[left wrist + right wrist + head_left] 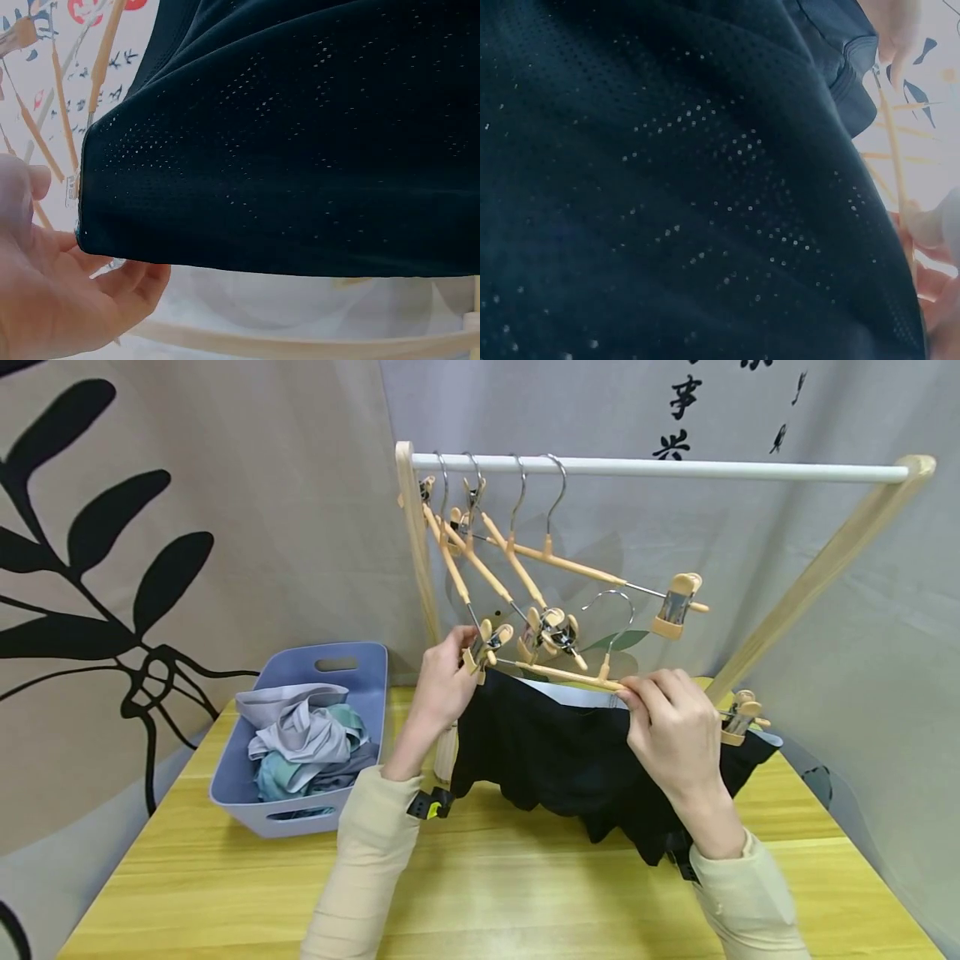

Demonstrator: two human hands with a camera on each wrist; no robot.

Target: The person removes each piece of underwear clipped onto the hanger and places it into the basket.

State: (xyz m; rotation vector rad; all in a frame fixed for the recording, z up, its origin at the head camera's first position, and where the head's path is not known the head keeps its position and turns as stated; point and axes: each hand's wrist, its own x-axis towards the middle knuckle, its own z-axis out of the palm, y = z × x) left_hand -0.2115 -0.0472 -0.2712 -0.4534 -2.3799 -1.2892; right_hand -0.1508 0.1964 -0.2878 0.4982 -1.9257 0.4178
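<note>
A black garment (555, 752) of perforated fabric hangs from a wooden clip hanger (558, 674) with a metal hook. My left hand (444, 681) grips the clip (474, 658) at the hanger's left end, beside the garment's top corner. In the left wrist view, that hand's fingers (142, 281) curl behind the fabric's corner. My right hand (675, 727) pinches the hanger's bar right of the hook, thumb and fingers around the wood. The right-end clip (741, 718) bites the garment's waist edge. Fabric fills most of the right wrist view, where the right hand (934, 262) shows at the edge.
Several wooden clip hangers (510, 556) hang at the left of the rack's white rail (675, 467), close above my left hand. A blue basket (300, 820) with crumpled grey and green clothes (307, 735) stands at left on the yellow wooden table (480, 877).
</note>
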